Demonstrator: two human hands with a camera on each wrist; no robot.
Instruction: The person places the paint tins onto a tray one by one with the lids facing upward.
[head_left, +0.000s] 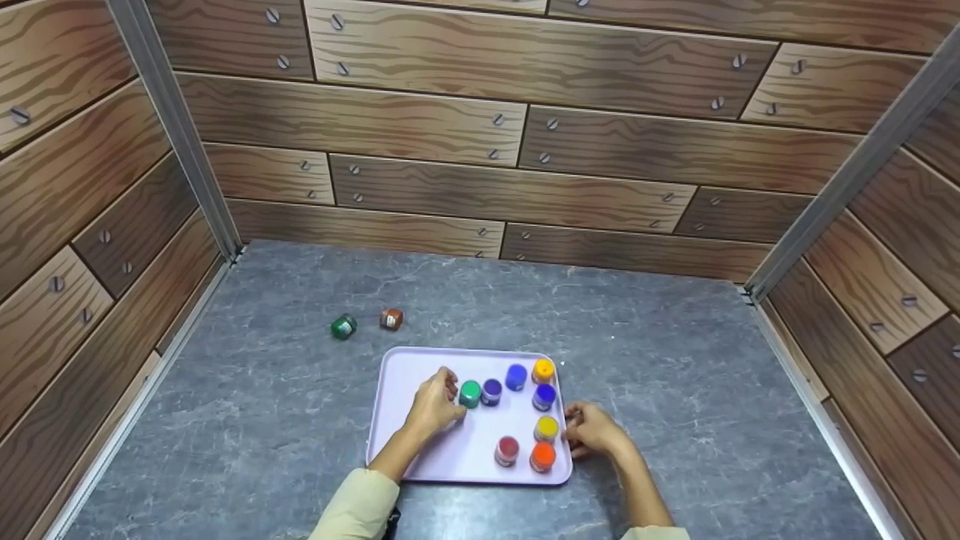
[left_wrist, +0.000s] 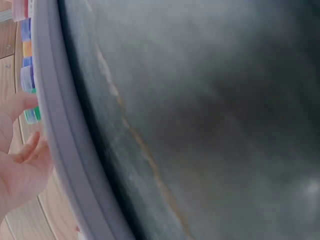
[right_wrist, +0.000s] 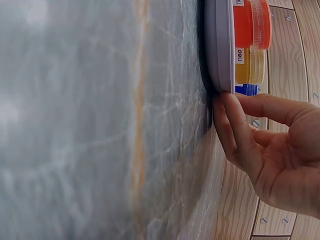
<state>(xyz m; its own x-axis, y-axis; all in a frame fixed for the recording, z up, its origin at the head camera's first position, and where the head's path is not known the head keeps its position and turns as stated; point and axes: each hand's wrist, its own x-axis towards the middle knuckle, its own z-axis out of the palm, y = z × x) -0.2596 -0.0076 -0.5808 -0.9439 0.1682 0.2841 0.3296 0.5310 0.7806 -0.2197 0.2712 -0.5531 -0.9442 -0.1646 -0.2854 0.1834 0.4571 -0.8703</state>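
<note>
A shallow lilac tray (head_left: 450,469) lies on the grey marbled table, with several small paint jars on it. My left hand (head_left: 433,403) is over the tray's left half, thumb and fingers spread beside a green jar (head_left: 470,394). In the left wrist view a digit of the left hand (left_wrist: 22,155) partly covers the green jar (left_wrist: 32,114); I cannot tell whether they touch. At the tray's right edge my right hand (head_left: 596,429) pinches the rim (right_wrist: 222,55), thumb over the top and fingers below. A yellow jar (head_left: 547,429) stands just inside that rim.
Near the green jar stands a purple jar (head_left: 491,392). Blue, orange, yellow and red jars line the right side, including an orange-red jar (head_left: 543,457). Beyond the tray, a dark green jar (head_left: 344,326) and a brown jar (head_left: 391,319) lie on the table. Wood-patterned walls enclose it.
</note>
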